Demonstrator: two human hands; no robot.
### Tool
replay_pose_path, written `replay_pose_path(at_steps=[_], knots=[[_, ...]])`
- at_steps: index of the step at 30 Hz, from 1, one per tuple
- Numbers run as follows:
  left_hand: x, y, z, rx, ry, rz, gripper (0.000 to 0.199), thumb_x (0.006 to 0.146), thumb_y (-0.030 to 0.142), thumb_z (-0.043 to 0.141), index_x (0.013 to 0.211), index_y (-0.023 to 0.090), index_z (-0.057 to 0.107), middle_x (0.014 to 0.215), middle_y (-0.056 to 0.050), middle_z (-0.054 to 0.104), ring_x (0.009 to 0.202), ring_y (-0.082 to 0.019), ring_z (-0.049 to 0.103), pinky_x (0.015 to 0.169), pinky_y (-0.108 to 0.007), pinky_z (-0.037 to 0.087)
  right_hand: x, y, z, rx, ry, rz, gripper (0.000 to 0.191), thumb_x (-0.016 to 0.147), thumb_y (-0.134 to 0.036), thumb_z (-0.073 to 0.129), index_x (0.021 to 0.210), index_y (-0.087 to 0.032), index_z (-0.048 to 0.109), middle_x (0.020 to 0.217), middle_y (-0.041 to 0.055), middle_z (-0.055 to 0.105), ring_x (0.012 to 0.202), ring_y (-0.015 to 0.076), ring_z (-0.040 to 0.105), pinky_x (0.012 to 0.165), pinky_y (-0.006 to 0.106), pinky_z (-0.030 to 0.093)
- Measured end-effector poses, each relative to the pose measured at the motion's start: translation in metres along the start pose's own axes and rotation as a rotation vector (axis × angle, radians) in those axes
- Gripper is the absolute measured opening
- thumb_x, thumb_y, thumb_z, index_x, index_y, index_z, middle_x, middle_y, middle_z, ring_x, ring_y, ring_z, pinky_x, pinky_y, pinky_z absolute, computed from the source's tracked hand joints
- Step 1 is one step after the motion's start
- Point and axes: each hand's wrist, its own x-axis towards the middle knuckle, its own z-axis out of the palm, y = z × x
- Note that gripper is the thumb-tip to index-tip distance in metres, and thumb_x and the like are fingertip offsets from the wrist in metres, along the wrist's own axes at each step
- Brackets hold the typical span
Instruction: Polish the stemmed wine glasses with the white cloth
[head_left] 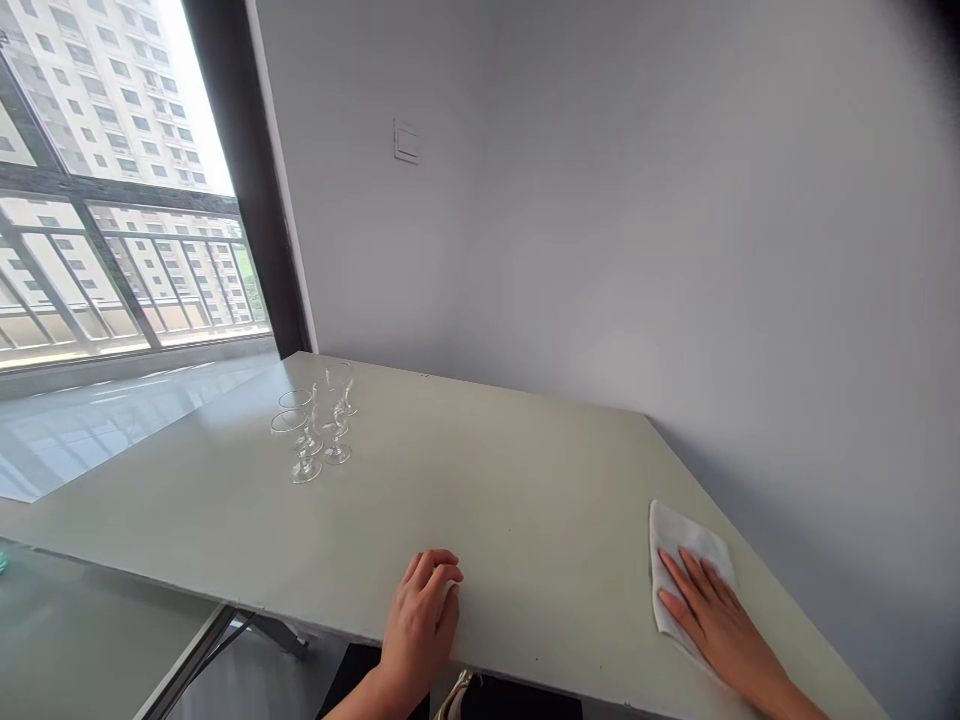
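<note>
- White cloth [679, 540] lies flat on the pale green table [487, 490], near the wall [600, 220], under the right hand [720, 625].
- The right fingers [694, 585] spread wide, pressing on it.
- The left hand [420, 625] sits curled at the table edge, holding nothing.
- Clear wine glasses [315, 425] stand close together, well apart from both hands.

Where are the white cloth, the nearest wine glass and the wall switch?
White cloth [688, 530]: head view, top part.
Nearest wine glass [306, 470]: head view, base.
Wall switch [406, 142]: head view, faceplate.
</note>
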Motion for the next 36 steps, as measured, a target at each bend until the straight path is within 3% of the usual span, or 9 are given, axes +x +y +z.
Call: replay_pose_path(at_steps=[4,8,13,17,20,25,28,32,36], knots=[[-0.001,0.002,0.0,0.012,-0.001,-0.001,0.016,0.079,0.01,0.037,0.083,0.021,0.049,0.096,-0.006,0.054,0.088,-0.017,0.051,0.075,-0.031,0.042,-0.026,-0.047,0.004,0.018,0.087,-0.129,0.068,0.078,-0.06,0.036,0.136,-0.027,0.025,0.144,0.0005,0.015,0.13,0.0296,0.013,0.102,0.05,0.027],[-0.001,0.003,0.0,-0.003,0.019,-0.015,0.016,0.08,0.011,0.037,0.083,0.021,0.049,0.094,-0.007,0.054,0.087,-0.017,0.052,0.075,-0.032,0.042,-0.028,-0.112,-0.01,0.089,0.095,-0.362,0.065,0.079,-0.055,0.041,0.136,-0.031,0.021,0.144,-0.0017,0.015,0.13,0.0304,0.014,0.101,0.051,0.029],[-0.002,0.004,0.0,-0.042,0.025,-0.039,0.017,0.08,0.012,0.037,0.082,0.021,0.051,0.093,-0.007,0.054,0.087,-0.018,0.052,0.076,-0.032,0.042,-0.003,-0.194,-0.036,0.185,-0.023,-0.658,0.063,0.083,-0.05,0.039,0.137,-0.031,0.015,0.145,-0.0009,0.01,0.131,0.0292,0.009,0.103,0.049,0.027],[-0.004,0.006,0.002,-0.139,0.028,-0.077,0.017,0.078,0.013,0.039,0.082,0.021,0.053,0.092,-0.007,0.055,0.087,-0.018,0.052,0.077,-0.033,0.042,0.037,-0.24,-0.039,0.237,-0.075,-0.795,0.061,0.083,-0.051,0.038,0.137,-0.03,0.018,0.146,0.0012,0.009,0.132,0.029,0.006,0.104,0.048,0.022],[0.001,0.001,-0.002,-0.317,0.1,-0.181,0.014,0.076,0.015,0.042,0.08,0.02,0.054,0.091,-0.006,0.056,0.086,-0.017,0.052,0.075,-0.031,0.043,0.069,-0.262,-0.034,0.249,-0.083,-0.807,0.059,0.083,-0.053,0.035,0.136,-0.028,0.025,0.145,0.0043,0.015,0.132,0.0288,0.008,0.104,0.048,0.02],[0.036,-0.038,-0.037,-0.599,0.417,-0.548,0.026,0.073,0.027,0.049,0.097,0.018,0.054,0.082,-0.004,0.056,0.073,-0.014,0.053,0.065,-0.026,0.043,0.106,-0.285,-0.029,0.28,-0.066,-0.757,0.057,0.083,-0.056,0.031,0.126,-0.019,0.041,0.14,0.01,0.028,0.13,0.0291,0.015,0.103,0.049,0.021],[0.067,-0.075,-0.064,-0.734,0.631,-0.704,0.041,0.07,0.027,0.053,0.11,0.021,0.049,0.11,-0.008,0.051,0.089,-0.014,0.053,0.07,-0.024,0.044,0.111,-0.295,-0.027,0.328,0.013,-0.712,0.048,0.084,-0.053,0.032,0.106,-0.016,0.053,0.127,0.0121,0.042,0.126,0.0299,0.025,0.101,0.048,0.025],[0.1,-0.116,-0.081,-0.722,0.643,-0.864,0.058,0.066,0.026,0.055,0.121,0.027,0.036,0.136,-0.007,0.026,0.097,-0.014,0.052,0.067,-0.022,0.044,0.106,-0.303,-0.027,0.384,0.152,-0.673,0.031,0.085,-0.044,0.038,0.09,-0.018,0.054,0.099,0.0101,0.054,0.11,0.0277,0.042,0.094,0.044,0.033],[0.119,-0.138,-0.081,-0.662,0.643,-0.897,0.071,0.062,0.024,0.059,0.126,0.029,0.028,0.137,-0.009,0.023,0.091,-0.014,0.053,0.061,-0.022,0.041,0.099,-0.304,-0.029,0.392,0.209,-0.644,0.03,0.084,-0.038,0.04,0.104,-0.019,0.051,0.1,0.009,0.053,0.099,0.0251,0.047,0.086,0.04,0.038]])
